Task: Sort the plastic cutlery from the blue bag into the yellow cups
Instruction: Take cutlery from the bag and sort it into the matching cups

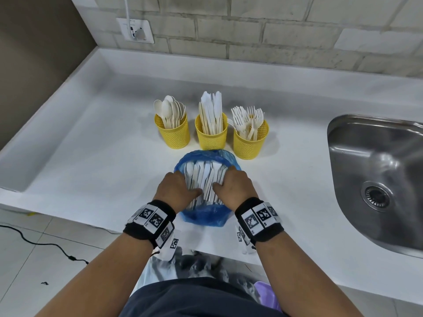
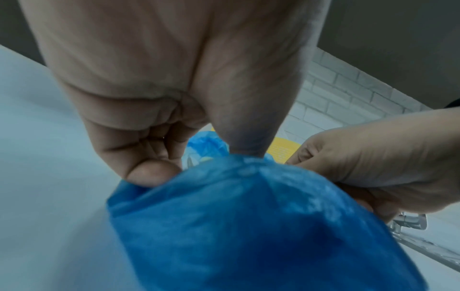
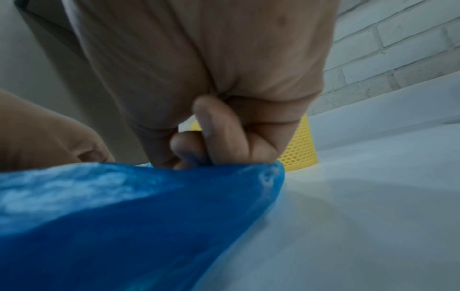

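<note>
A blue bag (image 1: 206, 216) lies on the white counter (image 1: 91, 145) in front of me, its mouth open toward three yellow cups. White cutlery (image 1: 203, 177) shows inside the bag. My left hand (image 1: 177, 187) grips the bag's left edge and my right hand (image 1: 231, 186) grips its right edge, thumbs pointing inward. In the wrist views, the curled fingers (image 2: 149, 171) of my left hand and the fingers (image 3: 196, 151) of my right pinch the blue bag (image 2: 248, 226) plastic (image 3: 124, 206). The left cup (image 1: 172, 133) holds spoons, the middle cup (image 1: 211, 136) knives, the right cup (image 1: 250, 143) forks.
A steel sink (image 1: 380, 179) is set into the counter at the right. A raised ledge and a brick wall run behind the cups, with a wall socket (image 1: 135, 30) at the back left. The counter's front edge is just under my wrists.
</note>
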